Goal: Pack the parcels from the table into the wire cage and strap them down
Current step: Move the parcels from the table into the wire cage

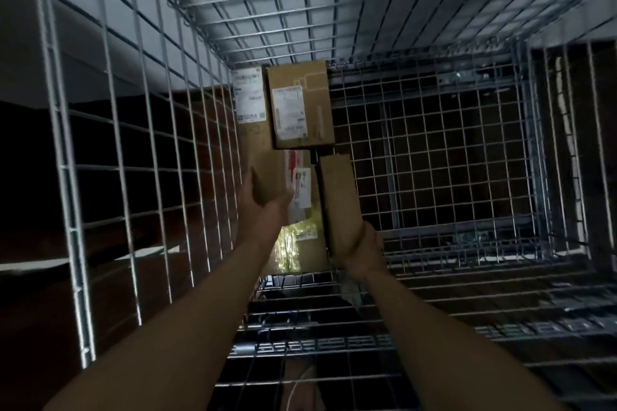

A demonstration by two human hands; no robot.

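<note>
Where the wire cage [151, 130] has its left wall: labelled parcels [302, 110] packed close, probably for bracing.
Left hand [263, 210]: fingers curled round flat carton [260, 157], steadying it.
Right hand [360, 248]: clamped on narrow box [339, 197], apparently slotting it alongside.

The wire cage [430, 130] is silvery grey, its mesh a grid of squares. The square parcel [314, 77] and long parcel [263, 177] are cardboard brown with white labels [289, 112] in dark print — the narrow parcel [339, 197] is plain brown. Between them show a red-and-white sticker [295, 160] and a yellow patch [295, 237].
</note>
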